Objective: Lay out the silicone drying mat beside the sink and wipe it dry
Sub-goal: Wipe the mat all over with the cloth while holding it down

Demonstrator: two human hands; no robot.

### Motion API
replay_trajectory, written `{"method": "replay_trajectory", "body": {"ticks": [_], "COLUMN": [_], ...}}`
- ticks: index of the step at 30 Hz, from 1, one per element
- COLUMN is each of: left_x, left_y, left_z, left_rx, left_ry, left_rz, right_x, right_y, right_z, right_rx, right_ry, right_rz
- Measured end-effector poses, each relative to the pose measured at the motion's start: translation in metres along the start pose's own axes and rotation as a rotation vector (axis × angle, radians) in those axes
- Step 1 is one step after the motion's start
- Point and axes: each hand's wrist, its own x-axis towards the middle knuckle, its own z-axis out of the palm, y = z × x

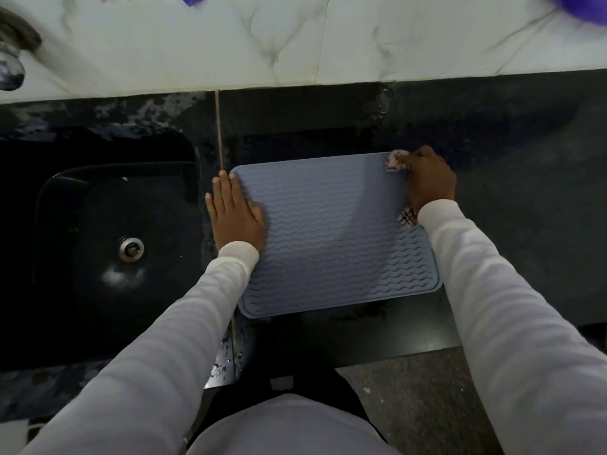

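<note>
Mat: the blue ribbed mat (335, 231) lies flat on the dark table (525, 192), just beside the sink (108, 238), its near edge close to the table's front edge.
Left hand: the left hand (235, 211) presses flat with straight fingers on the mat's left edge, partly over the strip of table between mat and sink.
Right hand: the right hand (428, 180) grips a checked cloth (394, 161) at the mat's far right corner; more of the cloth shows under the wrist.
Stage: the mat looks laid out and the wiping seems under way.
Risk, sliding: the table looks wet around the mat, so a hard stroke may push the mat toward the sink if the left hand lifts.
Risk, damp left: water may stay in the wavy grooves and under the left palm.
Risk, cloth: its loose end may drag onto the wet table and carry water back.
</note>
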Motion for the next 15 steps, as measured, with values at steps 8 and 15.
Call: {"method": "replay_trajectory", "body": {"ticks": [8, 15], "left_x": [0.000, 0.003], "left_y": [-0.002, -0.002], "left_z": [-0.009, -0.012], "left_rx": [-0.204, -0.224], "left_ry": [0.036, 0.068], "left_rz": [-0.011, -0.030], "right_x": [-0.022, -0.053], "right_y": [-0.143, -0.261], "right_z": [0.019, 0.090], "right_rx": [0.301, 0.205], "right_ry": [0.019, -0.176], "right_rz": [-0.296, -0.517]}}
